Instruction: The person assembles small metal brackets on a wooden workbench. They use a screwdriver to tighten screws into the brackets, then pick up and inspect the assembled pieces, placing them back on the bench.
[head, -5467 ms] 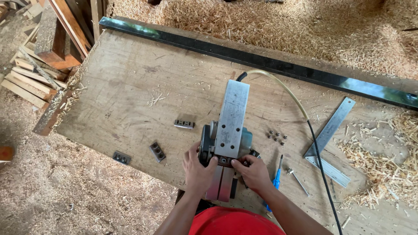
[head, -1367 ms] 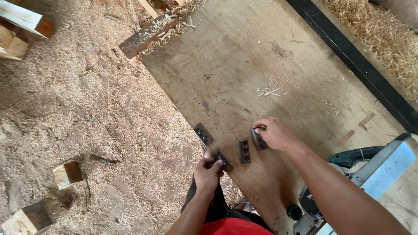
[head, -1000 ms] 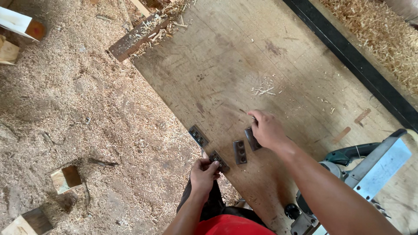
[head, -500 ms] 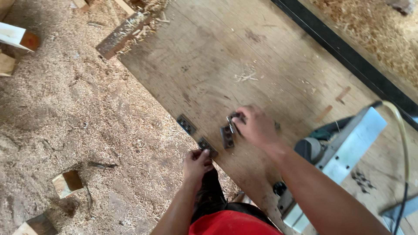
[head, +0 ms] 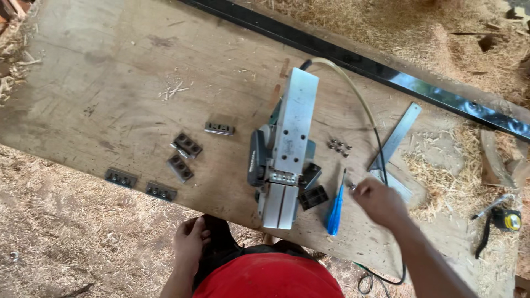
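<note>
Small metal piece (head: 352,186): pinched in right hand (head: 381,203) grip, near tabletop's (head: 110,83) front edge, beside blue screwdriver (head: 335,207). Left hand (head: 190,243): loosely curled, empty, below edge. Earlier, both hands worked the dark plates (head: 181,157).

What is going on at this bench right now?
A person sits at a wooden board with an electric planer lying upside down on it. The right hand reaches near a blue screwdriver and a steel square. The left hand rests off the board's edge. Small metal plates and screws lie around the planer.
</note>
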